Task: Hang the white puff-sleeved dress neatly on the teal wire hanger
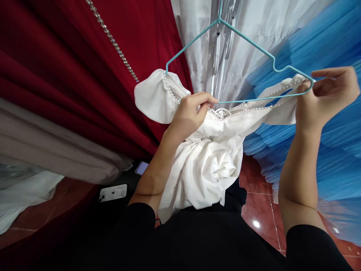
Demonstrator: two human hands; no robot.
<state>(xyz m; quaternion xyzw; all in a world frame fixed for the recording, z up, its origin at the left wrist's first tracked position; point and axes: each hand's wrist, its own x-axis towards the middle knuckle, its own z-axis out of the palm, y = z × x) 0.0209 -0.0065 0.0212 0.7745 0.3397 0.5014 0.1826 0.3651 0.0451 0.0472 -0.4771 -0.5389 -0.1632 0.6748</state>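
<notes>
A thin turquoise clothes hanger [245, 36] hangs in front of me, its shoulder ends inside a white dress [208, 165] with pearl-beaded neckline edges. The dress's left puffed sleeve [153, 96] drapes at one end of the hanger. My left hand [193, 111] is closed in a pinch on the hanger's bottom bar, over the neckline. At the far right end, my right hand [324, 92] grips the dress's shoulder strap by the hanger's corner, thumb against the wire and fingers curled. Gathered fabric and a large cloth rosette hang below, near my lap.
Red drapery [135, 41] with a rhinestone strand [113, 39] hangs on the left, above greyish fabric [56, 143]. Blue tulle [332, 150] fills the right side. White cloth and a metal rail [216, 56] stand behind. Two phones, one white [113, 192], lie on a black surface.
</notes>
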